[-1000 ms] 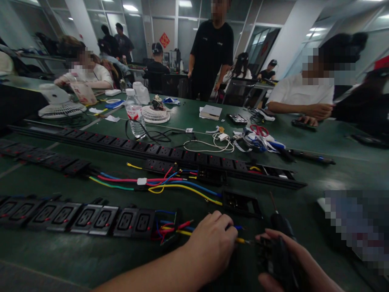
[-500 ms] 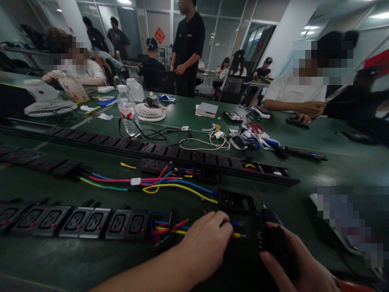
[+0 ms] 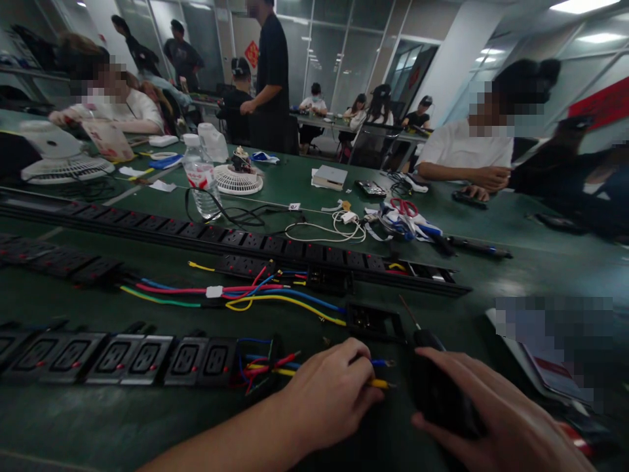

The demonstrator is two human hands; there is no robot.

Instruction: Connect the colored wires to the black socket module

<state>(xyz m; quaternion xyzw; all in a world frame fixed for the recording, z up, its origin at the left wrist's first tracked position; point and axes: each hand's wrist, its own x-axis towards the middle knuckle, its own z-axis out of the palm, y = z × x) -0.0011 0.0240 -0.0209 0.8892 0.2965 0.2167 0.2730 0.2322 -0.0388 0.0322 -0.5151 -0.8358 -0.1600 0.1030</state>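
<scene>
My left hand (image 3: pixel 339 387) is closed around wires from the near socket strip (image 3: pixel 184 360). A blue wire end (image 3: pixel 381 362) and a yellow wire end (image 3: pixel 379 383), both with metal terminals, stick out past its fingers. A red wire (image 3: pixel 287 359) lies just left of that hand. My right hand (image 3: pixel 496 406) grips a screwdriver (image 3: pixel 442 390) with a bulky black body, and its thin shaft points up and away to the left. Just beyond both hands lies a black socket housing (image 3: pixel 376 321), joined to blue and yellow wires.
A long black power strip (image 3: pixel 236 239) crosses the green table. Beyond it stand a water bottle (image 3: pixel 202 187) and a white fan grille (image 3: pixel 238 180). Red-handled scissors (image 3: pixel 403 208) lie among tools. A blurred-screen device (image 3: pixel 545 354) is at right. People sit opposite.
The view has shifted slightly. My right hand has turned the screwdriver a little, and the back of the hand now covers more of its body. My left hand keeps its hold on the wires.
</scene>
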